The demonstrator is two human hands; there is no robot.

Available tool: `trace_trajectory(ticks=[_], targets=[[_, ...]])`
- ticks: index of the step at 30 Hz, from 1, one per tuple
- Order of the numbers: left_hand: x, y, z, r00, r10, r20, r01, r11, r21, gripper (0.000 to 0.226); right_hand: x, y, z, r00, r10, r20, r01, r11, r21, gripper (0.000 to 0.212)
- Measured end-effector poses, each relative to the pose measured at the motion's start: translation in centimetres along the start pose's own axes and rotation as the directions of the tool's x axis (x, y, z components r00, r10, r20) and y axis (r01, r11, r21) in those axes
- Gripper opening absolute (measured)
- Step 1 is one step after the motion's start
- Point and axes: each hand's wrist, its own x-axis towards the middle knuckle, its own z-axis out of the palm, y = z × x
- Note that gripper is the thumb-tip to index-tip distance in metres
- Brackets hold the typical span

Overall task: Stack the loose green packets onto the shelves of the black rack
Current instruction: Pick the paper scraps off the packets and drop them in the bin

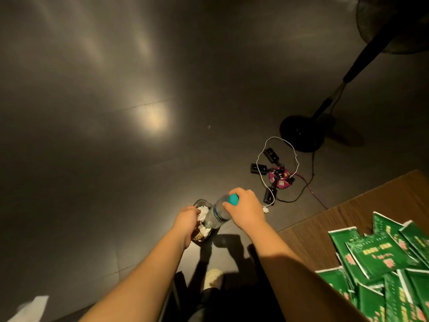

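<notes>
Far left, low: a pale scrap on the dark floor, too blurred to name.

Centre, low: left hand reaching down to a small dark container stuffed with crumpled white paper, fingers curled at its near edge and apparently gripping container or paper — which one, impossible to tell, fingertips hidden. Just right of it, right hand closed over the teal cap of a clear plastic bottle, thumb and fingers wrapped round the cap end, bottle tilted with its base toward the container.

Further right, on the floor: a magenta round power strip with black adapters and a looping white cable, then the black base of a standing fan, pole slanting up to the top right corner.

Far right, low: loose green packets heaped in disorder on a brown cardboard sheet, well apart from both hands. No black rack in view.

Judged from this: not a stacking step at all — a side job, tidying bottle and rubbish off the floor. Stacking progress unreadable with the rack out of sight; a large pile left to go. Next move likely calls for: setting down or disposing of bottle and container, freeing both hands, turning right to the heap, gathering a squared handful of packets, then finding the rack.
</notes>
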Motion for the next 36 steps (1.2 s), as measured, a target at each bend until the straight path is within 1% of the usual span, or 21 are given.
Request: trace_trajectory(ticks=[2, 3, 5, 7, 8, 10, 13, 17, 20, 22, 24, 26, 28, 30, 34, 36], targets=[[1.0, -0.3, -0.3, 0.999, -0.039, -0.008, 0.039, 0.998, -0.041, 0.013, 1.5, 0.6, 1.2, 0.999, 0.033, 0.038, -0.029, 0.995, -0.099, 0.036], [1.5, -0.6, -0.5, 0.998, -0.063, -0.021, 0.062, 0.995, -0.073, 0.011, 2.2, 1.0, 1.9, 0.996, 0.059, 0.060, -0.052, 0.992, -0.117, 0.037], [2.7, -1.3, -0.8, 0.993, -0.113, -0.042, 0.106, 0.985, -0.134, 0.009, 3.3, 1.9, 3.2, 0.989, 0.113, 0.100, -0.107, 0.992, -0.068, 0.036], [4.0, -1.9, -1.1, 0.986, -0.156, -0.052, 0.146, 0.975, -0.167, 0.014, 4.5, 2.7, 4.7, 0.979, 0.154, 0.130, -0.155, 0.988, -0.001, 0.034], [4.7, -2.1, -1.3, 0.984, -0.169, -0.050, 0.157, 0.970, -0.185, 0.017, 5.1, 3.0, 5.4, 0.976, 0.168, 0.141, -0.170, 0.985, 0.006, 0.034], [5.7, -2.6, -1.8, 0.981, -0.189, -0.051, 0.173, 0.958, -0.230, 0.018, 6.2, 3.2, 6.8, 0.969, 0.191, 0.156, -0.192, 0.981, -0.011, 0.035], [6.7, -3.2, -2.6, 0.974, -0.198, -0.106, 0.159, 0.942, -0.295, 0.015, 7.7, 3.3, 8.9, 0.961, 0.204, 0.184, -0.198, 0.979, -0.052, 0.035], [7.2, -3.8, -3.9, 0.974, -0.191, -0.124, 0.148, 0.945, -0.292, 0.012, 8.9, 3.2, 11.3, 0.955, 0.205, 0.215, -0.198, 0.979, -0.057, 0.040], [7.5, -4.1, -4.6, 0.974, -0.190, -0.121, 0.152, 0.952, -0.265, 0.008, 9.3, 2.8, 11.9, 0.949, 0.207, 0.238, -0.209, 0.978, -0.014, 0.050], [7.4, -3.7, -4.8, 0.976, -0.183, -0.119, 0.150, 0.959, -0.242, 0.010, 9.5, 2.3, 11.8, 0.944, 0.220, 0.245, -0.232, 0.972, 0.022, 0.051], [7.0, -3.0, -4.6, 0.979, -0.173, -0.103, 0.149, 0.967, -0.207, 0.011, 9.7, 2.0, 11.5, 0.943, 0.225, 0.243, -0.240, 0.970, 0.031, 0.046], [6.3, -2.0, -4.0, 0.988, -0.136, -0.075, 0.122, 0.979, -0.166, 0.016, 9.8, 1.6, 10.8, 0.945, 0.222, 0.239, -0.238, 0.971, 0.039, 0.037], [5.7, -0.9, -3.0, 0.995, -0.087, -0.042, 0.081, 0.990, -0.115, 0.023, 9.6, 1.3, 10.0, 0.951, 0.209, 0.229, -0.227, 0.972, 0.057, 0.019], [5.2, 0.1, -1.9, 0.999, -0.052, -0.015, 0.050, 0.995, -0.087, 0.016, 9.2, 0.8, 9.4, 0.958, 0.187, 0.216, -0.209, 0.975, 0.080, 0.004], [3.0, 1.8, 0.2, 0.998, 0.025, 0.051, -0.022, 0.998, -0.055, 0.011, 7.4, -0.3, 7.8, 0.969, 0.128, 0.212, -0.168, 0.969, 0.180, 0.012], [1.6, 2.6, 1.2, 0.994, 0.068, 0.084, -0.064, 0.997, -0.045, 0.012, 6.3, -0.5, 6.6, 0.975, 0.111, 0.194, -0.155, 0.962, 0.226, 0.020]])
